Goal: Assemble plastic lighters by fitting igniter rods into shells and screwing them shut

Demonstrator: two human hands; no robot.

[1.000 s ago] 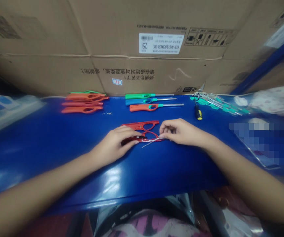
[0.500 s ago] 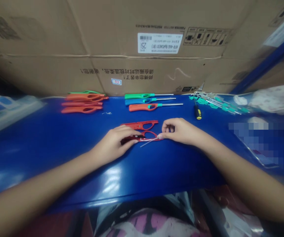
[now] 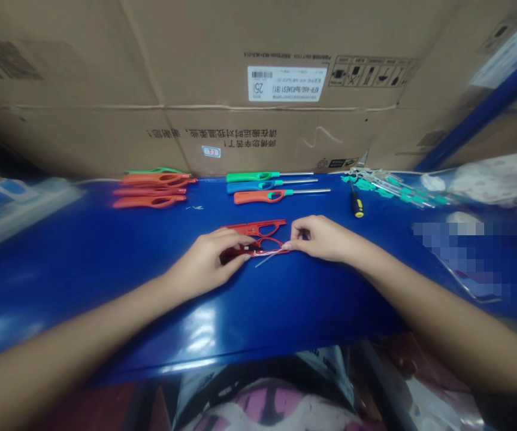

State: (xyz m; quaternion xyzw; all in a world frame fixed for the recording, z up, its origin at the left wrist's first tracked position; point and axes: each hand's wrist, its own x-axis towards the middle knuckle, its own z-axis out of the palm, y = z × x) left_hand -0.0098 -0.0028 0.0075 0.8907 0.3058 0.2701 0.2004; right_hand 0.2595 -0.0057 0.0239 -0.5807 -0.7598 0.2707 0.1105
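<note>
My left hand (image 3: 213, 257) is closed around the handle end of an open red lighter shell half (image 3: 271, 239), thumb on the near side and fingers over the top. Dark and white parts show inside the shell by the fingertips. A thin white wire and a clear tube (image 3: 265, 260) stick out along its near edge. My right hand (image 3: 323, 238) has thumb and forefinger pinched at the shell's right end, over the wire; what exactly lies between the fingertips is too small to tell. Just behind lies the other red shell half (image 3: 250, 228), partly covered by my left hand.
Orange lighter shells (image 3: 150, 202) are stacked at the back left. Three lighters with metal rods (image 3: 280, 196) lie at the back middle. A black-yellow screwdriver (image 3: 357, 205) lies beside metal rods with green parts (image 3: 384, 185). Behind the blue table (image 3: 307, 311) stands a cardboard box (image 3: 213, 72).
My right hand has shifted very slightly left along with the shell's tip. The view has tilted a little; my left hand keeps its grip.
</note>
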